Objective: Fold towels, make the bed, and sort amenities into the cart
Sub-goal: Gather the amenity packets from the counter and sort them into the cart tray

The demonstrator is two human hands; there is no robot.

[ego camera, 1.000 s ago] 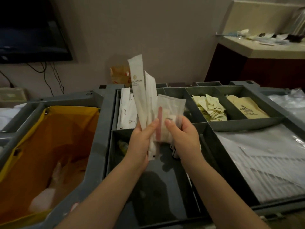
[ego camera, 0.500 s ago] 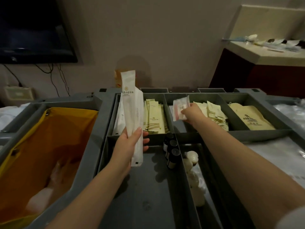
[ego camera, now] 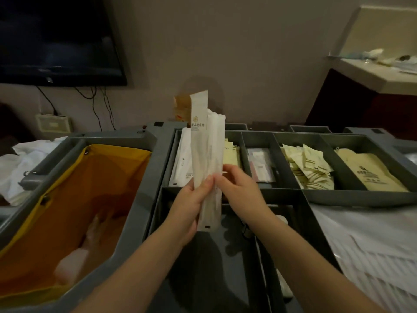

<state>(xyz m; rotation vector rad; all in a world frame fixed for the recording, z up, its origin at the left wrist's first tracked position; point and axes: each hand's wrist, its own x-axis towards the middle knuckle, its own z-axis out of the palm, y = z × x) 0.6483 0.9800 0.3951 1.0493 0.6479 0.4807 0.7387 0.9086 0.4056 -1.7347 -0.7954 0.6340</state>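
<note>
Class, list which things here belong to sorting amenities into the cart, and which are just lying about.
In the job: long white sachets, held by left hand and right hand; cart tray; cream sachets; kraft bags.
Lying about: television; wall cables; orange laundry bag; counter clutter.

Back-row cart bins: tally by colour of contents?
White packets: 1 bin
Cream packets, cream sachets: 2 bins
Clear-and-pink packets: 1 bin
Tan bags: 1 bin
Total: 5 bins
Held long white packets: not counted.

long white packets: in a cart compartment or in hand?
In hand, upright. The left hand grips the long white packets near their lower end; the right hand pinches their edge, above the cart.
</note>
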